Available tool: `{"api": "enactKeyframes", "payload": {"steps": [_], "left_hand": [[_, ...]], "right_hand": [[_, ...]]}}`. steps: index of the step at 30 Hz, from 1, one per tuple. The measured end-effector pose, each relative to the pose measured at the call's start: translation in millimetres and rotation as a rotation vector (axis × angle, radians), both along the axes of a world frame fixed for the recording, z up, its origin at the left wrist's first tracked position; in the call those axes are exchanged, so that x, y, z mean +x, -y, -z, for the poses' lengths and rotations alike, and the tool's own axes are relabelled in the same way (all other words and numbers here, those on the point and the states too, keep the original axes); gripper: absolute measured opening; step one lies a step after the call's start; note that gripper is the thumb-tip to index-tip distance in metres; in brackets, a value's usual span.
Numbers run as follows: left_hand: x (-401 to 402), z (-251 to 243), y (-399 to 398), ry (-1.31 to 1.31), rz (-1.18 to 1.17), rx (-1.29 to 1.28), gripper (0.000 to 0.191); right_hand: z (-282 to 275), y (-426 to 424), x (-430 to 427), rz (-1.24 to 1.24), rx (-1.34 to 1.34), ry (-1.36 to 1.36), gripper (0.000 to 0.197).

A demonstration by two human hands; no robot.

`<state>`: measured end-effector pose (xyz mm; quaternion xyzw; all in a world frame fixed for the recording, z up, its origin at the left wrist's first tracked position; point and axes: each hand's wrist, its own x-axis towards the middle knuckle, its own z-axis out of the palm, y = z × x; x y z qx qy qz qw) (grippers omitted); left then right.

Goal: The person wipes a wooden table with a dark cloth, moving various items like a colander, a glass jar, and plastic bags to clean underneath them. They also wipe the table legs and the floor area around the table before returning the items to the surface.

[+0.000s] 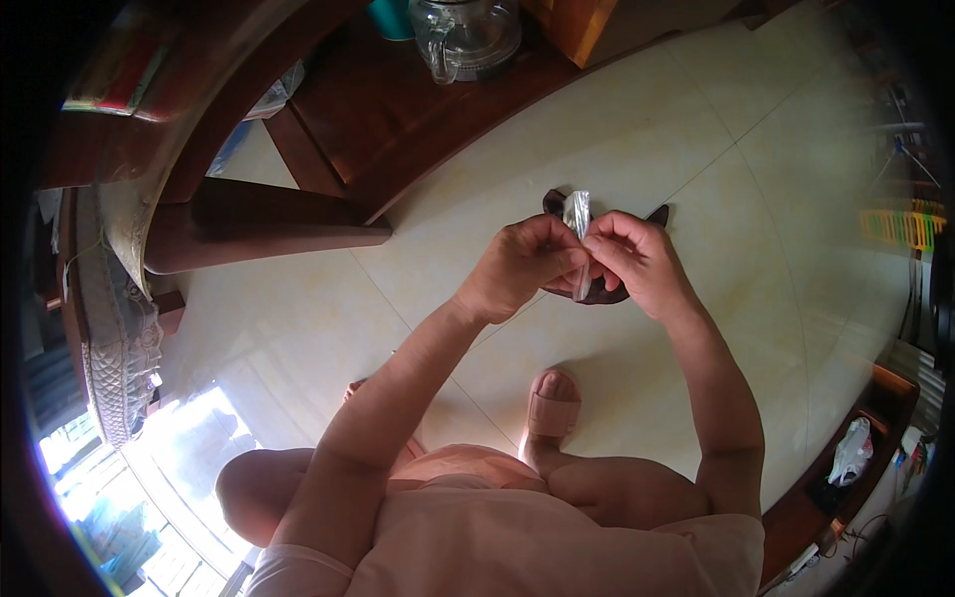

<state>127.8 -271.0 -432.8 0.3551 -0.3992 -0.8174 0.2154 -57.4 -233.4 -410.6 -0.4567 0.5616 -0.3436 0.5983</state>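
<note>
Between my two hands is a narrow, shiny clear plastic packet [578,209], held upright in the picture. My left hand [526,257] pinches its left side between thumb and fingers. From the right, the thumb and fingers of my right hand [634,257] grip the same packet close to the left fingertips. Whatever the packet contains cannot be made out. Below the hands, a dark brown or maroon item [606,295] rests on the tiled floor, mostly hidden by the hands; only its edges and pointed corners show.
A dark wooden table [418,127] stands ahead to the left, bearing a glass teapot [466,37]. One slippered foot [556,403] is on the floor tiles [731,313]. At the lower right, a wooden drawer or tray [809,492] holds a white plastic bag [850,451].
</note>
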Motion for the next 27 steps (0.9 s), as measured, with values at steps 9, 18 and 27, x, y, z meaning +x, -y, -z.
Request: {"api": "enactKeyframes", "payload": {"steps": [9,18,27], "left_hand": [[1,-1,2,-0.037,0.08,0.107,0.016],[-5,9,-5,-0.05,-0.031,0.227,0.018],[-11,3,-9,-0.012,-0.071,0.177,0.012]], "right_hand": [[-3,1,-3,-0.034,0.108,-0.025,0.016],[-6,3,-2,-0.12,0.025,-0.078,0.016],[1,3,-8,-0.073,0.092,-0.066,0.007]]}}
